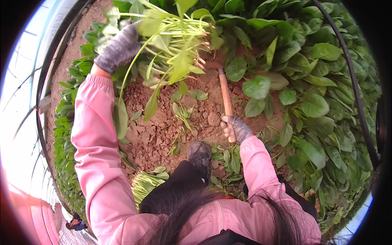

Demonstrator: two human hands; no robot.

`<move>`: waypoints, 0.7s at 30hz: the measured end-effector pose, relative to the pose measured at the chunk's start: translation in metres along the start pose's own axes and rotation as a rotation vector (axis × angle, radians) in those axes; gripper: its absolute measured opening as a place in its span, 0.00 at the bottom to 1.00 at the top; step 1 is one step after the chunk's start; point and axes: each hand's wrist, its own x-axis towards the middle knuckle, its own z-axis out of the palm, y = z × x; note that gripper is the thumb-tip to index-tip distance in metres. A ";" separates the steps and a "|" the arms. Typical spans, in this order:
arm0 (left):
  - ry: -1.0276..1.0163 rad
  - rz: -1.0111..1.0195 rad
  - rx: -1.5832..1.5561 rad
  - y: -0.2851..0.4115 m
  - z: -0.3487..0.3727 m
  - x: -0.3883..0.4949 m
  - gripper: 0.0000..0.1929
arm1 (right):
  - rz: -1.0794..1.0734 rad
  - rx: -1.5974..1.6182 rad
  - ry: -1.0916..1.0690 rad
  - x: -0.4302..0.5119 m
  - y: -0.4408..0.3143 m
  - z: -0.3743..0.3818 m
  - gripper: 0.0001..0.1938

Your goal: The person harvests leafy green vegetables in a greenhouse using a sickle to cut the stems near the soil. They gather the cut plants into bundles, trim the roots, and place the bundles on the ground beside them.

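Observation:
My left hand (121,46), in a grey knit glove, is closed on a large bunch of spinach (174,39) at the upper left. The cut stem ends, pinkish at the root, point right, and long leaves hang below. My right hand (234,127), in a worn grey glove with pale fingertips, grips the wooden handle of a hand tool (226,95) right of centre. The handle points up and away from me to a reddish-brown metal head lying at the soil, near the bunch's stem ends. Leaves and soil partly hide the head, so its full shape cannot be told.
Standing spinach plants (315,79) fill the right and top. Crumbly brown soil (153,122) with loose leaves lies before me. A spinach pile (147,185) rests beside my left leg. A dark hose or cable (352,73) crosses the right. Another person (76,225) is far off, lower left.

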 end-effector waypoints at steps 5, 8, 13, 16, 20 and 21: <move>0.214 -0.005 -0.689 0.031 -0.014 -0.068 0.24 | -0.137 -0.798 0.431 -0.028 -0.005 0.021 0.32; 0.217 0.000 -0.628 0.052 -0.012 -0.094 0.26 | -0.354 -0.756 0.333 -0.073 -0.023 0.041 0.28; 0.230 0.050 -0.862 0.145 -0.008 -0.157 0.36 | -0.858 -0.720 0.226 -0.186 -0.059 0.094 0.21; 0.357 0.081 -0.202 0.217 -0.003 -0.184 0.33 | -1.189 -0.644 -0.014 -0.276 -0.068 0.136 0.26; 0.385 0.242 0.002 0.285 0.006 -0.225 0.29 | -1.701 -1.233 -0.051 -0.387 -0.033 0.182 0.45; 0.339 0.203 -0.072 0.296 0.010 -0.231 0.30 | -1.877 -1.520 0.009 -0.408 -0.022 0.191 0.50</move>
